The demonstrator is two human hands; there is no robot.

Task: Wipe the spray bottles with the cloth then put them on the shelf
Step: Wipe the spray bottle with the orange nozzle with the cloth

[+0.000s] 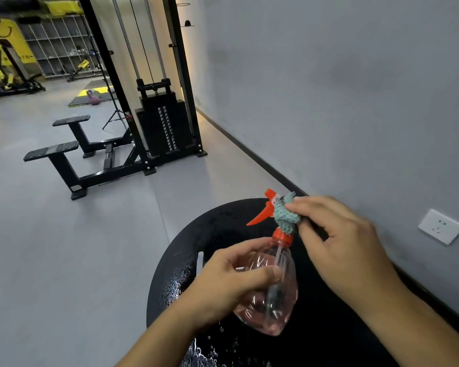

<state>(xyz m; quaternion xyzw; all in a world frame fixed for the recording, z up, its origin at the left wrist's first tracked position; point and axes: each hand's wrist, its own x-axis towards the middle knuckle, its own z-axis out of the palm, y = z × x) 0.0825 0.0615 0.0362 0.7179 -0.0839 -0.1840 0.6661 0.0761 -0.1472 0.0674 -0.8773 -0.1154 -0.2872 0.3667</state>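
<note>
Hands are meeting over a round black table (186, 260) beside the grey wall (329, 88). The left hand (231, 279) is closing around the body of a clear pinkish spray bottle (273, 292), holding it tilted above the tabletop's middle. The right hand (339, 242) is pinching a teal cloth (285, 217) against the bottle's orange trigger head (265, 210).

Light: even, dim-cool overhead; warm strip glowed behind the cable machine (167, 123). Glare: wet specks glinted on the black counter (196, 247). Edges bowed by wide lens; far gym corner soft, blurred.
</note>
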